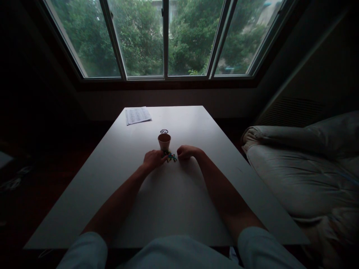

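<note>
A small heap of tiny colourful pieces [171,157] lies on the white table, too small and dark for me to name. Just left of the heap is my left hand [154,159], lying low on the table with thumb and fingers apart, its fingertips at the edge of the pieces. On the other side, my right hand [187,152] is closed with the fingers curled in; whatever it may hold is hidden. A paper cup [164,143] stands upright right behind the heap, its mouth facing up. What is inside the cup cannot be made out.
Behind the cup lies a small round dark-rimmed thing [164,131]. Printed sheets [138,116] rest at the far left of the white table [174,209]. A folded mattress [294,168] is beyond the right edge, and a window [165,41] faces me.
</note>
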Available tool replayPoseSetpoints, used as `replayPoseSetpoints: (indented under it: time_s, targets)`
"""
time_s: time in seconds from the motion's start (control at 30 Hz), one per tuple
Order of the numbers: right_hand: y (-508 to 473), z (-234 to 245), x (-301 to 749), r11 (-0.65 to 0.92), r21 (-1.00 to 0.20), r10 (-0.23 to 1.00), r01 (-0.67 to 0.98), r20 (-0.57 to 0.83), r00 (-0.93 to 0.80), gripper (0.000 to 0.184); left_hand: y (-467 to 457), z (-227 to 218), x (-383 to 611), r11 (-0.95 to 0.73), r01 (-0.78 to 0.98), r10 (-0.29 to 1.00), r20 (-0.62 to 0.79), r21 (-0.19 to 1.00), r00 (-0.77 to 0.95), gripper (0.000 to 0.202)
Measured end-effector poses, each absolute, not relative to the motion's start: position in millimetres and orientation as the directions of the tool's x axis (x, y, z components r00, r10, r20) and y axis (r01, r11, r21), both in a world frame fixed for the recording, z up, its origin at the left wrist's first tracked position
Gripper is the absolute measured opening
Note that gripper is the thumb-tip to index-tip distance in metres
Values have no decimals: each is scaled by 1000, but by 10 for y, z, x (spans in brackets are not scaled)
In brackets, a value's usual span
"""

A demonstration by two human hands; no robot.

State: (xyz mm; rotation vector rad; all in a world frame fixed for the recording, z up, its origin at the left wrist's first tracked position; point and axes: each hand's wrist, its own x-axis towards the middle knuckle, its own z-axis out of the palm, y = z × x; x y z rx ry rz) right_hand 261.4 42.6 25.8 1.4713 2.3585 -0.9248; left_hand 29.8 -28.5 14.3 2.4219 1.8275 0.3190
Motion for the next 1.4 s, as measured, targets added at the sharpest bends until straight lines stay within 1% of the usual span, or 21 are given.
replayPoseSetpoints:
  time_s: [0.07,0.17,0.3,0.4,0.47,0.57,0.7,0.83,0.97,1.1,1.23,1.4]
  targets:
    - [420,258,2607,307,-401,720,863,-496,-486,22,-235,182,186,-357,903,934,91,237,345,42]
    - [431,245,2596,341,-389,733,856,-460,-501,25,-179,235,1,-464,838,878,23,288,478,36]
    - [441,212,2556,419,-357,771,835,-345,-535,31,-153,263,-210,-492,815,842,-71,308,535,30]
    - [438,174,2514,468,-314,802,826,-241,-546,29,-158,242,-274,-465,814,845,-100,348,525,27]
    - [438,144,2496,488,-295,820,822,-168,-547,27,-163,212,-264,-442,821,861,-86,361,502,25]
    - [441,99,2488,474,-312,846,823,-95,-524,29,-167,158,-205,-428,833,879,-52,351,474,22]
    - [416,78,2455,450,-340,860,826,-85,-504,37,-147,86,-148,-395,860,911,19,323,412,19]
    - [335,115,2354,431,-292,879,854,-78,-471,45,-94,10,-147,-377,865,925,180,332,334,18]
    - [269,142,2275,402,-252,902,880,-57,-428,44,-71,-63,-112,-361,866,924,260,346,281,24]
    - [257,134,2259,403,-244,904,882,-41,-425,37,-92,-97,-32,-351,881,926,255,318,277,33]
    - [250,145,2263,421,-268,890,867,-64,-452,31,-110,-91,-6,-387,871,916,235,303,325,37]
    - [238,168,2259,440,-308,873,844,-73,-482,24,-137,-58,-28,-446,836,892,238,321,385,37]
